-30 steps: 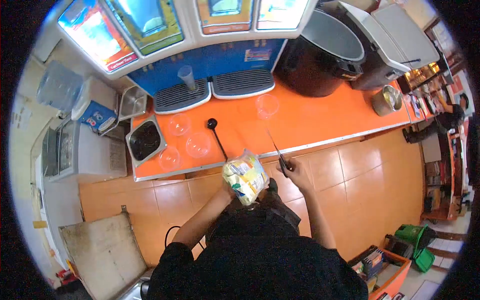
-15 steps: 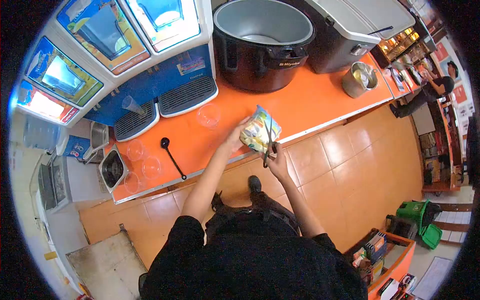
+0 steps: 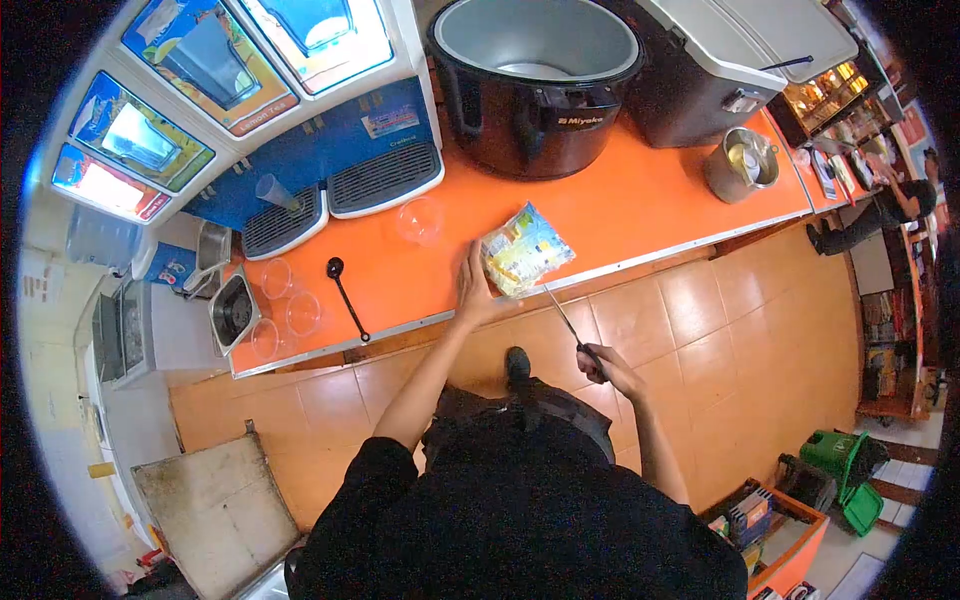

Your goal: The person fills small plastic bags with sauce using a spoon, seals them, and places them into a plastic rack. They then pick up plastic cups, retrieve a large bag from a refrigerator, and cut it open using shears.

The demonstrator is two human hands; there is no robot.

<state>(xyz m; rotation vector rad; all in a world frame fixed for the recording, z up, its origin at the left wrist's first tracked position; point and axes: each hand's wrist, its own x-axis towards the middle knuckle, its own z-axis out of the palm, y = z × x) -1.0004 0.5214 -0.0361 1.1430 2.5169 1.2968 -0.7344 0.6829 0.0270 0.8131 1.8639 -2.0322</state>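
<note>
My left hand grips the left side and bottom corner of a soft plastic packet with yellow, blue and green print, above the counter's front edge. My right hand is closed round the black handles of a pair of scissors. Their blades look shut and point up and left, with the tip just below the packet. A clear plastic cup stands left of the packet. Further left lies a long black spoon on the orange counter.
A large black cooker pot stands at the back, beside a grey cooler box and a metal pot. On the left are a drink dispenser, several clear cups and a metal tray. Another person is far right.
The scissors have come away from the packet, and my right hand has moved down and right with them. The packet has tilted and now shows more of its printed face.
</note>
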